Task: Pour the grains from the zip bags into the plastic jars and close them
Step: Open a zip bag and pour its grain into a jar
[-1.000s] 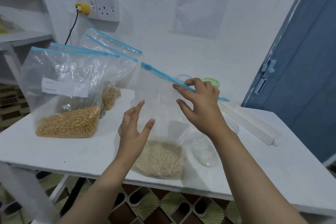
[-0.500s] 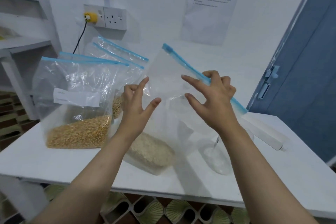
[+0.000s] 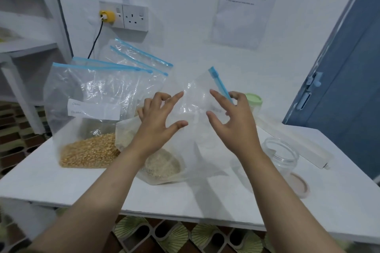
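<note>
Zip bag [image 3: 197, 113] with pale small grains [image 3: 162, 164] sits mid-table, tilted, grain pooled in the lower left corner, blue zip strip [image 3: 220, 84] angled up toward the right. Right hand [image 3: 232, 125] pinches the zip strip between curled fingers near its lower end; thumb and forefinger spread over the clear film. Left hand [image 3: 158, 123] has fingers spread and mostly straight against the bag's left side, holding nothing firmly that I can see, so its grip reads as loose and open. Whether the zip is already unsealed cannot be told.

Step in hand, likely: get the mouth open and bring it to the jar. Open clear jar [image 3: 281, 154] stands just right of the bag near the table [image 3: 61, 187] front; a pinkish lid [image 3: 300, 186] lies flat beside it. To do it well: hold the strip firm with the right, take the opposite lip with the left, pull apart evenly, keep the grain corner low until the mouth is over the jar rim, then tip slowly through one corner. The film is floppy, so spill risk is high if lifted one-handed.

Further out: a green-lidded jar [image 3: 254, 100] behind the right hand, a bag of yellow grain [image 3: 88, 150] on the left with more bags behind it, and a white long box [image 3: 298, 146] at right.
</note>
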Motion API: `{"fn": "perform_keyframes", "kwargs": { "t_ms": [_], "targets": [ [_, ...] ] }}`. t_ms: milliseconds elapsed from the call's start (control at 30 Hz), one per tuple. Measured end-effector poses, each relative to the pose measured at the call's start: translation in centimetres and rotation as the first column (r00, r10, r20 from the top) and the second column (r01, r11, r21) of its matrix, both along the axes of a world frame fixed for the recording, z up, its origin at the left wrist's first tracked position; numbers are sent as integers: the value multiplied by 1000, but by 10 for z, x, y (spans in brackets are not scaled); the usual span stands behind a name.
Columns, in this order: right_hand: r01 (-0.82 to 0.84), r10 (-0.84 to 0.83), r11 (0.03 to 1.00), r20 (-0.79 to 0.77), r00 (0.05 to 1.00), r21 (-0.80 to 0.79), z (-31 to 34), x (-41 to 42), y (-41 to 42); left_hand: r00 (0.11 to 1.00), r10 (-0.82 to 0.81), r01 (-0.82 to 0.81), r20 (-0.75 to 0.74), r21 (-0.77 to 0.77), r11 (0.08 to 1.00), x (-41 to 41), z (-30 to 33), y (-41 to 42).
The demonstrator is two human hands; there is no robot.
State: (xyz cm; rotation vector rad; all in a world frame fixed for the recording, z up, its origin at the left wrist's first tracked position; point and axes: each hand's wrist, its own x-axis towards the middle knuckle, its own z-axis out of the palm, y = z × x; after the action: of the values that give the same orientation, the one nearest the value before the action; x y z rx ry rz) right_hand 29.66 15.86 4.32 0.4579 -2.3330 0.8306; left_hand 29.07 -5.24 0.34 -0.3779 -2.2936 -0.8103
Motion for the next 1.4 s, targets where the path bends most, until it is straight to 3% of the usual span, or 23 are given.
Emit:
{"fn": "perform_keyframes", "kwargs": {
  "t_ms": [133, 333, 500, 933, 1033, 1100, 1233, 1300, 1400],
  "targets": [
    [-24, 21, 998, 64, 998, 57, 11, -8, -3, 1000, 5, -5, -22, 0, 1000, 0, -3, -2],
    [82, -78, 996, -133, 988, 21, -11, 2, -9, 993, 101, -102, -58, -6, 995, 0, -19, -14],
    [106, -110, 994, -163, 981, -33, -23, 7, -2, 963, 269, -269, -1, 6, 963, 9, -59, -36],
    [106, -126, 987, -168, 978, -122, -34, 16, 2, 978, 204, -202, 32, -54, 978, -8, -36, -40],
    [113, -133, 986, -166, 977, -122, -36, 15, 2, 936, 349, -352, 42, 128, 927, -1, -61, -42],
    [114, -134, 986, -162, 978, -126, -36, 14, 2, 895, 417, -445, 156, 329, 833, 7, -78, -43],
    [110, -128, 987, -162, 978, -116, -39, 16, 1, 939, 217, -340, 267, 623, 705, 18, -89, -40],
    [111, -128, 987, -156, 979, -115, -39, 17, -1, 971, 70, -222, 228, 754, 618, 18, -84, -40],
    [105, -124, 986, -154, 980, -126, -38, 19, -1, 986, 47, -160, 160, 833, 530, 13, -69, -47]
  ]
}}
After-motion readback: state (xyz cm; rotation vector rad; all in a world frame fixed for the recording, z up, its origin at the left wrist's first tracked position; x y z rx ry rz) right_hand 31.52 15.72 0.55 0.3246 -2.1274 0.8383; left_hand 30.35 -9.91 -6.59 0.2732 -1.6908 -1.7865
